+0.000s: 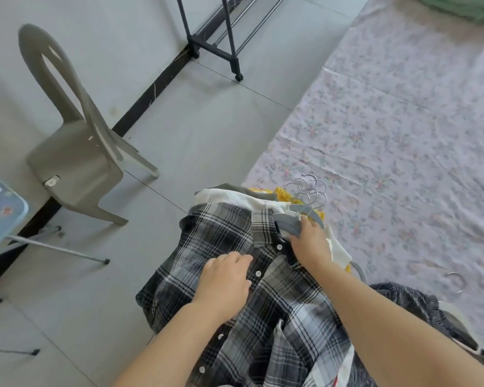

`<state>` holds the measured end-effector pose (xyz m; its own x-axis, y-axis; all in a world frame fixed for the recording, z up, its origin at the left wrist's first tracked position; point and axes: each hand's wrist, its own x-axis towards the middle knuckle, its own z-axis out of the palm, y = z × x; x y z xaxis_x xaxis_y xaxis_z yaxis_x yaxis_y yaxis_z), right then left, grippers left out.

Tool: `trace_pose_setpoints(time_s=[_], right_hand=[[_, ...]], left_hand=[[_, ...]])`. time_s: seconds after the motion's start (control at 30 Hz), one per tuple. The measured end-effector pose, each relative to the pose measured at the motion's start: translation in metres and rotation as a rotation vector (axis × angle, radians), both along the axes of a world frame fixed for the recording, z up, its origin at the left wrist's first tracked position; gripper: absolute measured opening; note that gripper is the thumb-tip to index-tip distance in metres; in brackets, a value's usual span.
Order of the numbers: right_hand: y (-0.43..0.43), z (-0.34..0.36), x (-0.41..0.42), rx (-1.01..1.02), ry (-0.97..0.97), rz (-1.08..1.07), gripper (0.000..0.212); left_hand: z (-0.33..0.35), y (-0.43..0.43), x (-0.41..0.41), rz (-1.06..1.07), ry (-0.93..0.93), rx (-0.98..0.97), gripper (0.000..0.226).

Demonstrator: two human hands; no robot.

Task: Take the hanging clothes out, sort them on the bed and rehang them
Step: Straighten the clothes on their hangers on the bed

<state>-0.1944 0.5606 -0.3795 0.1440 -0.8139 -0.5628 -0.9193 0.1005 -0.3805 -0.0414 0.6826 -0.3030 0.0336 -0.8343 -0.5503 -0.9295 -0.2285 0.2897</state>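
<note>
1. Already the bundle of clothes (263, 203) lies at the edge of the bed (403, 121), apart from the rack (213, 51) — taking out seems done.
2. Sorting looks barely begun, the plaid shirt (277, 317) on top; rehanging is all left.
3. The right hand (309, 244) grips the grey hangers (291, 222); the left hand (224, 280) rests relaxed on the shirt.
4. No writing is readable.

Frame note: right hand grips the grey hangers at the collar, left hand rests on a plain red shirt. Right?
Not quite: the head view shows a black-and-white plaid shirt, not plain red. The right hand does grip the grey hangers at the collar, and the left hand rests on the shirt.
</note>
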Motion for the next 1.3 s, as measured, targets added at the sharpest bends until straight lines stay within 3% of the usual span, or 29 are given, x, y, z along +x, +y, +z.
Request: trace_pose_setpoints(time_s=[0.1, 0.33, 0.67, 0.83, 1.03, 1.2, 1.3], right_hand=[[0.003, 0.002, -0.003, -0.021, -0.067, -0.116, 0.048], [0.043, 0.045, -0.008, -0.118, -0.224, -0.122, 0.015], [0.156, 0.142, -0.004, -0.297, -0.348, -0.179, 0.014], [0.211, 0.191, -0.008, -0.392, -0.395, -0.307, 0.012], [0.298, 0.235, -0.022, -0.537, -0.446, -0.537, 0.016], [0.376, 0.252, -0.048, -0.677, -0.394, -0.685, 0.036], [0.426, 0.258, -0.072, -0.769, -0.290, -0.731, 0.030]], left_hand=[[-0.001, -0.004, 0.002, -0.004, 0.004, -0.018, 0.049], [0.022, -0.010, -0.007, -0.003, 0.032, -0.158, 0.047], [0.071, 0.041, -0.005, -0.169, 0.018, -0.341, 0.046], [0.106, 0.084, -0.005, -0.225, 0.184, -0.498, 0.036], [0.149, 0.134, -0.012, -0.455, 0.404, -0.743, 0.034], [0.166, 0.187, -0.048, -0.551, 0.549, -0.764, 0.025], [0.175, 0.218, -0.082, -0.621, 0.602, -0.736, 0.025]])
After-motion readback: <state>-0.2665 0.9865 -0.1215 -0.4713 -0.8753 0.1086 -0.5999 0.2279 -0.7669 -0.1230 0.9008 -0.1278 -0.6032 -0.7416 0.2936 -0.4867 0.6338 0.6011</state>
